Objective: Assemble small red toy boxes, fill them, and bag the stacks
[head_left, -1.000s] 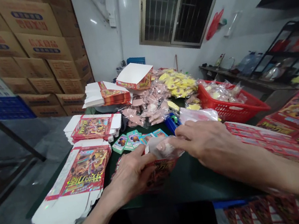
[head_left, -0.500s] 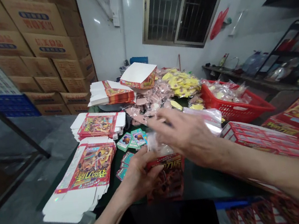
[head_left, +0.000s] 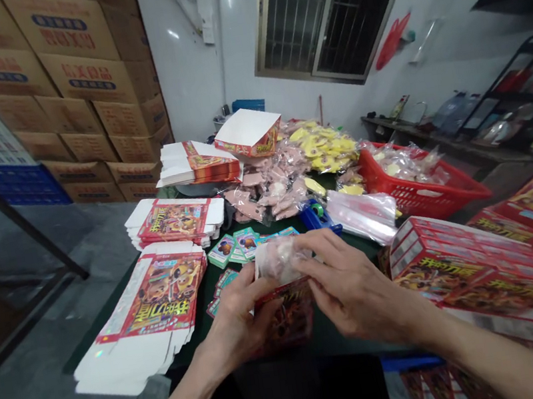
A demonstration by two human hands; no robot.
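My left hand (head_left: 234, 316) is closed around the left side of a small red printed box (head_left: 290, 320), held upright in front of me. A clear plastic packet (head_left: 278, 257) with something pale pink inside sits at the box's top opening, beside a white flap. The curled fingers of my right hand (head_left: 353, 280) grip the packet's right side; their tips are partly hidden. Just beyond the hands lie green-edged cards (head_left: 224, 252). A blue tape dispenser (head_left: 317, 217) and a stack of clear plastic bags (head_left: 365, 214) are behind my right hand.
Flat printed cartons (head_left: 160, 297) are stacked at left. Bagged pink pieces (head_left: 265, 193) and yellow pieces (head_left: 323, 146) are heaped at the back, near a red basket (head_left: 423, 198). Filled-out red boxes (head_left: 459, 263) stand in rows at right. Brown cardboard boxes (head_left: 79, 74) line the wall.
My right hand has come down and toward me from above the cards onto the packet at the box opening. The blue tape dispenser has come into sight. My left hand still holds the box.
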